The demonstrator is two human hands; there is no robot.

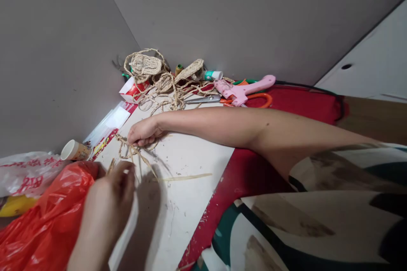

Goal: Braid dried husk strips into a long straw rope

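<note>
In the head view, the right hand reaches in from the right of the frame to left of centre. Its fingers are curled down and pinch the straw cord against the white counter. The left hand, blurred at the lower left, is closed around the loose strands at the cord's lower end. The cord runs between the two hands, which are near each other but not touching.

A single loose straw lies on the counter just right of them. At the far left are a tipped paper cup and a red plastic bag. At the upper centre, against the wall, sit a heap of woven straw pieces, scissors and a pink glue gun.
</note>
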